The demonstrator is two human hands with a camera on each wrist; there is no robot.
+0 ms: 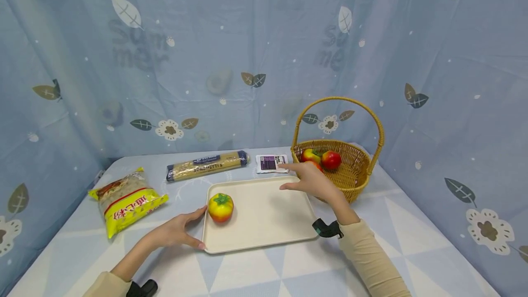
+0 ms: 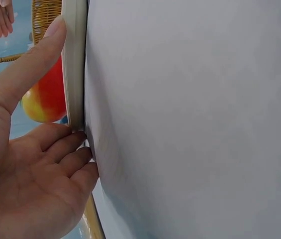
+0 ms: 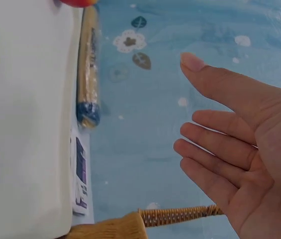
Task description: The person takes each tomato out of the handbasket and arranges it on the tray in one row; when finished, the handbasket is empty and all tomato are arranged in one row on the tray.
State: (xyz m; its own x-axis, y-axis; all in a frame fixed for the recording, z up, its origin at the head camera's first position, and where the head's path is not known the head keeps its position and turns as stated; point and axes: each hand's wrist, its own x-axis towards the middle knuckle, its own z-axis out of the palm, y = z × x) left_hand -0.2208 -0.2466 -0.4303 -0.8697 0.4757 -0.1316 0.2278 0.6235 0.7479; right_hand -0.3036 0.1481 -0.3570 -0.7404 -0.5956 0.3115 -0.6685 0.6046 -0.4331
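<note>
My left hand (image 1: pixel 175 231) is at the left end of a cream rectangular tray (image 1: pixel 264 219), fingers spread along its edge, thumb near the front corner. In the left wrist view the thumb tip and fingertips touch the tray's outer wall (image 2: pixel 74 74). A yellow-and-red tomato-like fruit (image 1: pixel 220 208) with a green leafy top sits on the tray's left side, close to those fingers. My right hand (image 1: pixel 314 180) hovers over the tray's back right corner, fingers loosely extended and holding nothing. Just beyond it stands a wicker basket (image 1: pixel 350 175) containing red apples (image 1: pixel 331 160) and a yellow-red fruit (image 1: pixel 310 155).
Behind the tray lie a spaghetti packet (image 1: pixel 208 166) and a small white-and-purple packet (image 1: pixel 272 163). A yellow bag of pasta (image 1: pixel 128 200) rests at the left. The basket's tall handle (image 1: pixel 339 98) arches up at the right. A patterned curtain (image 1: pixel 264 58) surrounds the table.
</note>
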